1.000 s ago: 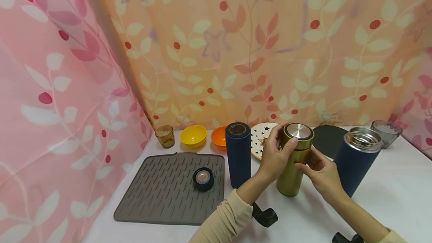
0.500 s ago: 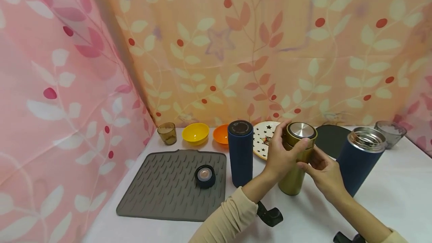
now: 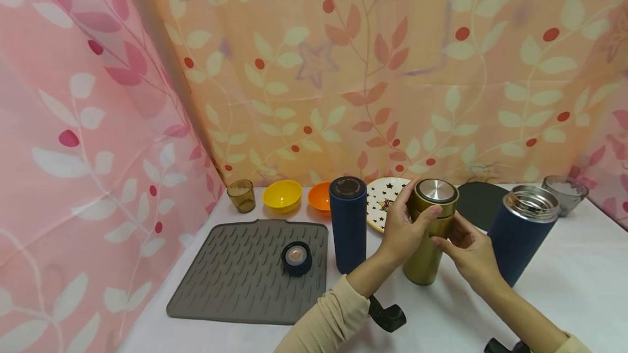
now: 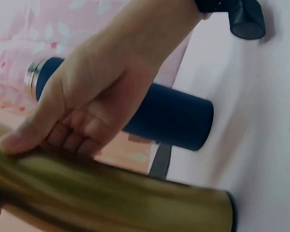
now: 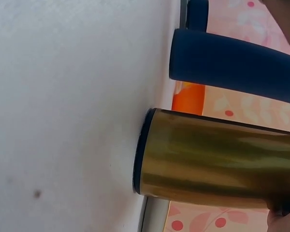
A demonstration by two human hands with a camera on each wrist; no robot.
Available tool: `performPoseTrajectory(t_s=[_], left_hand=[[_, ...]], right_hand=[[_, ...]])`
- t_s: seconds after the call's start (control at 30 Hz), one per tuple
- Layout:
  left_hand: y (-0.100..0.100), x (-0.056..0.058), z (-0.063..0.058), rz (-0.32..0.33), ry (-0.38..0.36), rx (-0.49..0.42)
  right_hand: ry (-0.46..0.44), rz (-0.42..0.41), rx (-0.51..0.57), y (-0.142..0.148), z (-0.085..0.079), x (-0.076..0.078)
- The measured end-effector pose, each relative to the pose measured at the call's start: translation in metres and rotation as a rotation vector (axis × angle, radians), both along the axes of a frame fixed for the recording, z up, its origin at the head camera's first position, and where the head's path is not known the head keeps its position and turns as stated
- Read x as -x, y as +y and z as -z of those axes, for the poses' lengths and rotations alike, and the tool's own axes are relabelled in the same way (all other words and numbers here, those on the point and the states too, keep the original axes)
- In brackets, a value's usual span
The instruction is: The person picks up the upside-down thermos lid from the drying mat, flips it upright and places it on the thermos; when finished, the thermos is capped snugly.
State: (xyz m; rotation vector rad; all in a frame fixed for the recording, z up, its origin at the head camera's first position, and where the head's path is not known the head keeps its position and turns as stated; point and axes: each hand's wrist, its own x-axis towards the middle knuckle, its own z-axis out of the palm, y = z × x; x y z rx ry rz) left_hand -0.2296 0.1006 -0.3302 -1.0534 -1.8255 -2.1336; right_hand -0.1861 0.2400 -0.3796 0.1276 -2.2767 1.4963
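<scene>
A gold vacuum flask (image 3: 426, 252) with a silver-topped lid (image 3: 435, 190) stands on the white table, its base seen close up in the right wrist view. My left hand (image 3: 404, 227) grips the flask's lid end, thumb across the front and fingers round the back. Lower down, my right hand (image 3: 468, 247) holds the flask's body from the right; in the left wrist view this right hand (image 4: 94, 99) has its thumb along the gold side. Its other fingers are partly hidden behind the flask.
A closed blue flask (image 3: 349, 227) stands left of the gold one, an uncapped blue flask (image 3: 522, 238) right. A dark stopper (image 3: 296, 258) lies on a grey drying mat (image 3: 235, 277). Behind are bowls (image 3: 282, 196), a star-patterned plate (image 3: 378, 203) and glass cups (image 3: 241, 196).
My left hand's thumb has swung right across the front of the lid end and then partway back left. The right hand keeps its hold on the body, and the flask stays in place.
</scene>
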Motion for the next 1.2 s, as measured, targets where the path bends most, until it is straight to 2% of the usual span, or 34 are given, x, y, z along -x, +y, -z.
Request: performPoseTrajectory(t_s=[0.07,0.13,0.3,0.37,0.43,0.63,0.73,0.83,0.9,0.97,1.13,1.2], left_hand=[[-0.002,0.002,0.0,0.049,-0.016,0.001],[-0.002,0.002,-0.001,0.045,-0.061,0.016],[0.006,-0.001,-0.005,-0.139,-0.137,0.084],[0.007,-0.003,-0.005,-0.181,-0.146,0.085],[0.006,-0.003,-0.004,-0.168,-0.136,0.063],[0.001,0.0,0.0,-0.063,-0.063,0.007],[0.004,-0.001,-0.002,-0.121,-0.057,0.056],[0.008,-0.004,-0.004,-0.208,-0.087,0.099],[0.008,-0.004,-0.004,-0.232,-0.102,0.108],[0.006,-0.003,-0.003,-0.201,-0.089,0.087],[0.0,0.002,-0.002,-0.061,-0.026,0.054],[0.0,0.002,-0.004,-0.065,-0.034,0.078]], right_hand=[[0.0,0.002,-0.002,0.0,0.0,0.0],[0.002,0.005,-0.003,0.0,0.001,-0.001],[0.0,0.008,-0.016,0.0,0.002,-0.001],[-0.004,0.009,-0.014,-0.001,0.002,-0.001],[-0.005,0.007,-0.007,-0.001,0.003,0.0],[0.024,-0.015,0.015,-0.002,0.002,0.0],[0.028,-0.011,0.006,-0.001,0.001,0.0],[0.021,-0.005,-0.007,-0.001,0.002,0.0],[0.017,-0.009,-0.003,-0.001,0.003,-0.001],[0.019,-0.014,0.004,-0.002,0.003,-0.001],[0.044,-0.036,0.038,-0.002,0.002,0.0],[0.036,-0.033,0.038,-0.002,0.002,0.0]])
